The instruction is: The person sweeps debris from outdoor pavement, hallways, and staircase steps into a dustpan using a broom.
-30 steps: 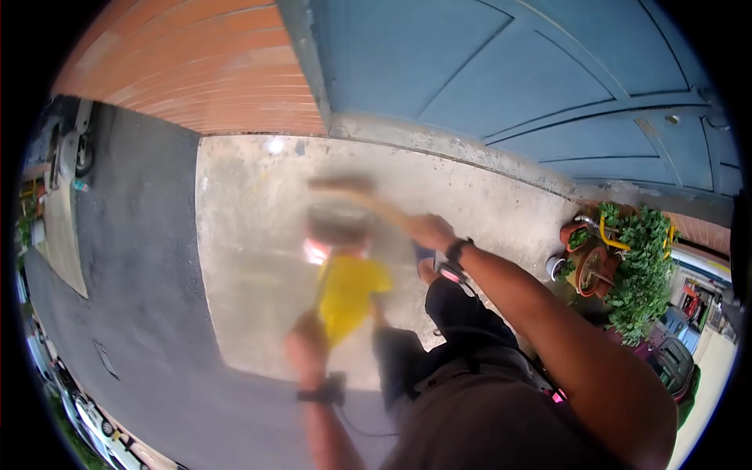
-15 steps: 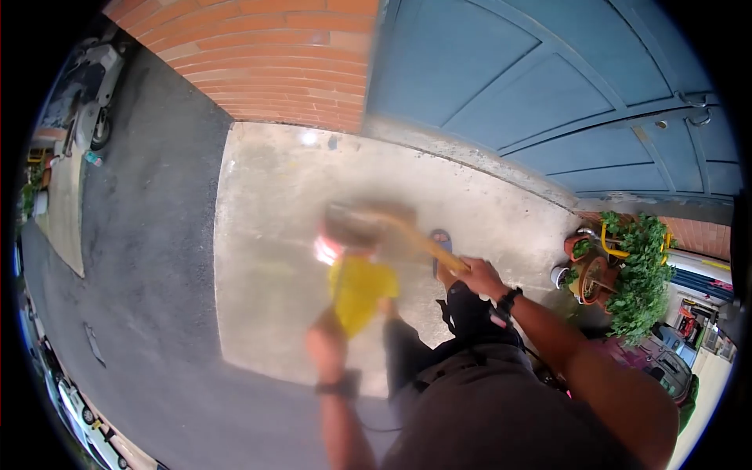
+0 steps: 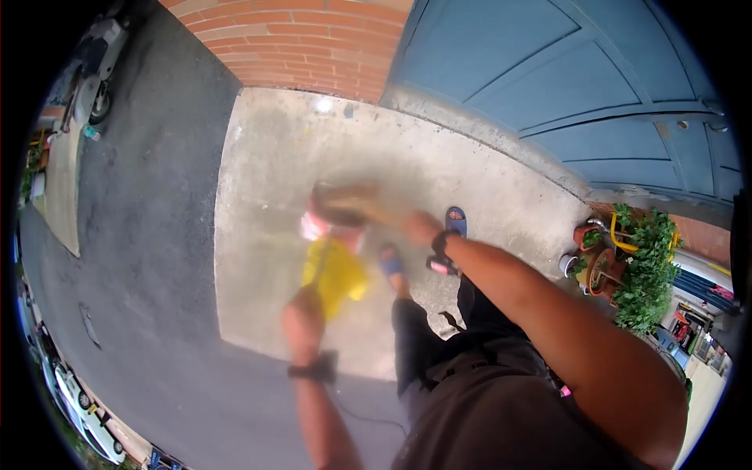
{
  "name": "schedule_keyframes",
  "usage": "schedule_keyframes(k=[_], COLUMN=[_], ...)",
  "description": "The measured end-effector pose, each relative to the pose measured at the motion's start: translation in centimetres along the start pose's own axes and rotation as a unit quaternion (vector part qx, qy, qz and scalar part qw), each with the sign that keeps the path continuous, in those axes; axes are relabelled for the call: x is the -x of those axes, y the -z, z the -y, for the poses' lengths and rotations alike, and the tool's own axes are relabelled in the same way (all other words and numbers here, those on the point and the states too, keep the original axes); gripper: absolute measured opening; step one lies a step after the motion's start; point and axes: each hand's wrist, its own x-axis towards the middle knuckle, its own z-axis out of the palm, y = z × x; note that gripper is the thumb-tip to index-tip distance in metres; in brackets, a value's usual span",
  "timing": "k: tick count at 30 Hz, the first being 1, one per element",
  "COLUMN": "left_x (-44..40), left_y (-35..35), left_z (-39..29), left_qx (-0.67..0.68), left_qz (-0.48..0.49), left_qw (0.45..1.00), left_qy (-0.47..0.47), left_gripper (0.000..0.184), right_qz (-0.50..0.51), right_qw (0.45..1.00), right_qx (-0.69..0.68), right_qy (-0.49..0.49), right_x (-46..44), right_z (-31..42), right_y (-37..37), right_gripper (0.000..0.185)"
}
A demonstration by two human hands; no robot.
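Note:
Motion smears both hands and what they hold. My left hand (image 3: 304,317) is closed on a yellow, flat-looking thing (image 3: 338,283), its kind unclear. My right hand (image 3: 424,228) grips the light wooden handle of a wooden-handled tool (image 3: 345,202), whose blurred brown head lies above the yellow thing in view. Between the brown head and the yellow thing shows a pink-red and white patch (image 3: 312,226); I cannot tell what it belongs to. Both hands are out over the pale concrete slab (image 3: 270,157), in front of my sandalled feet.
A blue panelled door (image 3: 533,66) and a brick wall (image 3: 313,43) border the slab at the top. Potted plants (image 3: 646,266) stand at the right. Dark asphalt (image 3: 157,211) lies left, with a parked scooter (image 3: 98,78) and cars (image 3: 74,388) at its edges. A thin cord (image 3: 376,421) hangs near my body.
My right hand has moved left and up with the wooden handle, nearer the yellow thing. My left hand and the yellow thing have shifted slightly left. More of my feet shows.

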Motion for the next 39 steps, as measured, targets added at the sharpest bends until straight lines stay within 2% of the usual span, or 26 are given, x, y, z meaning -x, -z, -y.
schedule_keyframes(k=[1, 2, 3, 4, 5, 6, 7, 9, 11, 13, 16, 19, 21, 22, 23, 24, 25, 27, 28, 31, 33, 36, 39], left_x=[-0.2, -0.1, 0.1, 0.5, 0.8, 0.9, 0.7, 0.3, -0.1, 0.0, 0.0, -0.2, 0.2, -0.2, -0.6, -1.0, -0.4, -0.9, 0.3, 3.9, 5.6, 7.1, 4.7], left_y=[0.2, -0.1, 0.2, 0.8, 0.3, 0.0, 0.0, 0.0, 0.4, 0.4, -0.3, -0.6, -0.6, -0.9, -1.1, -1.2, -1.2, -1.4, -1.2, -2.3, -3.2, -3.9, -5.2], left_z=[0.1, 1.3, 1.2, 0.5, 1.4, 2.1, 2.1, 2.7, 1.9, 1.8, 2.6, 2.6, 2.6, 3.9, 5.2, 6.4, 5.4, 8.0, 6.8, 3.7, 2.9, 4.3, 9.4], left_qx=[0.002, 0.005, 0.010, -0.003, -0.013, 0.032, 0.026, 0.037, 0.055, 0.039, 0.025, 0.035, 0.001, -0.010, -0.019, -0.047, -0.039, -0.107, -0.094, -0.060, -0.056, -0.101, -0.150], left_qz=[0.009, -0.006, 0.019, 0.049, 0.048, 0.032, 0.032, 0.050, 0.065, 0.084, 0.087, 0.106, 0.091, 0.078, 0.065, 0.072, 0.089, 0.094, 0.097, 0.096, 0.092, 0.090, 0.096], left_qw=[1.000, 0.999, 1.000, 0.999, 0.999, 0.999, 0.999, 0.997, 0.996, 0.996, 0.995, 0.994, 0.992, 0.988, 0.979, 0.976, 0.986, 0.973, 0.979, 0.989, 0.991, 0.975, 0.946], left_qy=[0.002, -0.031, -0.006, -0.014, -0.010, -0.020, -0.032, -0.048, -0.029, -0.007, -0.041, 0.011, -0.082, -0.136, -0.191, -0.202, -0.138, -0.180, -0.154, -0.094, -0.081, -0.177, -0.272], left_gripper=[0.021, 0.022, 0.023, 0.021, 0.022, 0.023, 0.024, 0.022, 0.021, 0.020, 0.020, 0.020, 0.020, 0.020, 0.020, 0.020, 0.020, 0.021, 0.021, 0.024, 0.024, 0.025, 0.024], right_qz=[0.035, 0.005, -0.030, -0.091, -0.098, -0.105, -0.051, -0.082, -0.079, -0.075, -0.075, -0.078, -0.061, -0.095, -0.068, -0.064, -0.062, -0.077, -0.060, -0.078, -0.113, -0.121, -0.114], right_qw=[0.999, 0.994, 0.980, 0.974, 0.978, 0.982, 0.989, 0.962, 0.966, 0.960, 0.952, 0.951, 0.946, 0.944, 0.937, 0.926, 0.914, 0.899, 0.891, 0.840, 0.770, 0.667, 0.562], right_qx=[-0.017, -0.107, -0.196, -0.198, -0.178, -0.157, -0.125, -0.237, -0.230, -0.233, -0.234, -0.243, -0.262, -0.261, -0.270, -0.290, -0.309, -0.340, -0.345, -0.424, -0.507, -0.598, -0.671], right_qy=[0.001, 0.012, 0.019, 0.058, 0.038, 0.017, -0.060, -0.106, -0.092, -0.138, -0.184, -0.174, -0.180, -0.176, -0.209, -0.233, -0.256, -0.266, -0.290, -0.329, -0.369, -0.427, -0.470], right_x=[0.3, 2.7, 5.6, 8.6, 10.2, 11.9, 12.5, 15.2, 17.0, 19.9, 22.9, 26.8, 29.8, 31.3, 33.4, 35.3, 37.2, 41.4, 43.9, 49.6, 53.8, 59.8, 64.6], right_z=[-2.3, -2.6, -2.9, -2.1, -2.6, -3.1, -5.2, -5.7, -7.3, -6.6, -6.4, -6.8, -7.7, -8.1, -7.9, -8.1, -8.4, -8.9, -8.6, -8.3, -7.1, -4.5, -2.8], right_y=[-3.1, -4.4, -5.6, -5.0, -6.0, -6.9, -9.1, -9.3, -10.2, -9.3, -10.0, -12.2, -14.4, -17.0, -17.0, -18.8, -20.8, -25.6, -27.0, -36.5, -42.0, -47.5, -51.2], right_gripper=[0.030, 0.030, 0.030, 0.028, 0.028, 0.028, 0.028, 0.027, 0.028, 0.028, 0.027, 0.025, 0.022, 0.021, 0.024, 0.027, 0.031, 0.037, 0.038, 0.034, 0.040, 0.046, 0.045])
